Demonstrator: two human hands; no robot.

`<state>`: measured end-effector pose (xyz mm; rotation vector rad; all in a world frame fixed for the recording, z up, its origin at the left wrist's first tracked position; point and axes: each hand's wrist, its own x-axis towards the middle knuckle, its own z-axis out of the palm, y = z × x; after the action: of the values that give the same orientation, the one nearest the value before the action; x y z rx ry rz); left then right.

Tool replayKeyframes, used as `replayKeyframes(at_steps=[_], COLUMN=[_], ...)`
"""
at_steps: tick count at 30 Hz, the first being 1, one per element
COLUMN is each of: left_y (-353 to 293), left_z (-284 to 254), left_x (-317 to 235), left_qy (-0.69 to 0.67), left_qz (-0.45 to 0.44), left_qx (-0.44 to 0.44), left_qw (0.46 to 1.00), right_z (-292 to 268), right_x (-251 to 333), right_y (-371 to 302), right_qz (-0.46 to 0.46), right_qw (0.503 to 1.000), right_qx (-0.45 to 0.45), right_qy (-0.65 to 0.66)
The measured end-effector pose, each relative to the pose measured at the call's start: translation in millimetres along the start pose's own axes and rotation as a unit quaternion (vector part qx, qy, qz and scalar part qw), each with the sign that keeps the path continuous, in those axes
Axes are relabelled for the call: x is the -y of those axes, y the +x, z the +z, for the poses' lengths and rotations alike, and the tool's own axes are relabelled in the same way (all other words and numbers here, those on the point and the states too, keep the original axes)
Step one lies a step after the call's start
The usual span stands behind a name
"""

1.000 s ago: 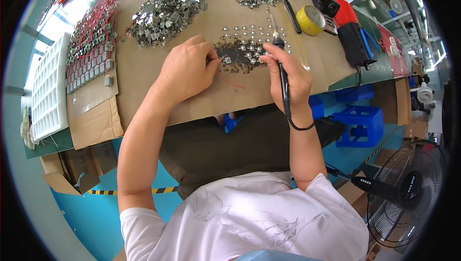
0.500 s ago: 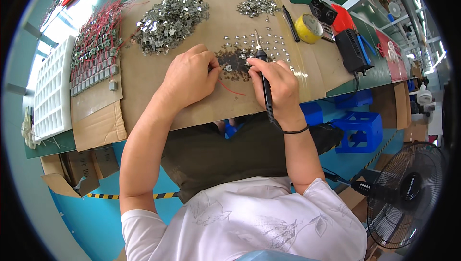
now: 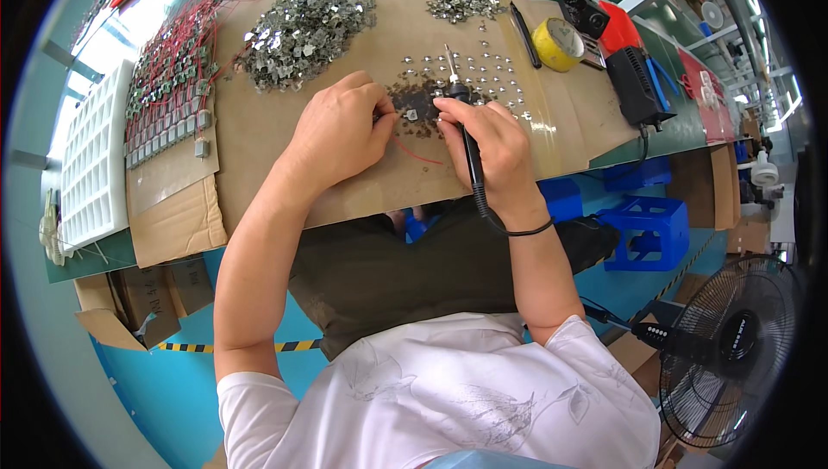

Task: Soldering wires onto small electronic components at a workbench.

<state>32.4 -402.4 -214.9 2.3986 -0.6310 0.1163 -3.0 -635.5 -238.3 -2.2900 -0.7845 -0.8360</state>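
Left hand (image 3: 341,128) fingers pinched on a small metal part (image 3: 412,114), pinning it to the cardboard (image 3: 259,150) for the iron. Right hand (image 3: 487,146) wrapped pen-style around the iron (image 3: 461,124), just right of the part, tip angled away.

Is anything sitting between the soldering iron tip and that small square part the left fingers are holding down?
Nothing visible does. The small square part lies on the cardboard, pinned by the left hand. The right hand holds the soldering iron just right of it, tip pointing up and away.
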Motion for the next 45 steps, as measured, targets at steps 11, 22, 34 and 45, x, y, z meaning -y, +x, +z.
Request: replayKeyframes(at_steps=[11,22,34,45], left_y=[-0.6,-1.8,-5.0,-8.7], left_z=[0.3,1.7,-25.9,-32.7], left_x=[0.4,3.8,17.2,-18.1], left_qy=[0.000,-0.006,0.055,0.003], left_qz=[0.002,0.007,-0.070,-0.066], left_qx=[-0.002,-0.007,-0.056,-0.193], left_qw=[1.000,1.000,0.994,0.979], right_z=[0.3,3.2,8.2,-12.6], right_x=[-0.2,-0.6,-2.2,13.5], right_y=[1.1,5.5,13.2,-14.5], right_qz=[-0.004,-0.002,-0.025,0.144], right_qw=[1.000,1.000,0.997,0.968], right_qx=[-0.001,0.008,0.022,-0.040], right_qy=[0.010,0.020,0.063,0.200])
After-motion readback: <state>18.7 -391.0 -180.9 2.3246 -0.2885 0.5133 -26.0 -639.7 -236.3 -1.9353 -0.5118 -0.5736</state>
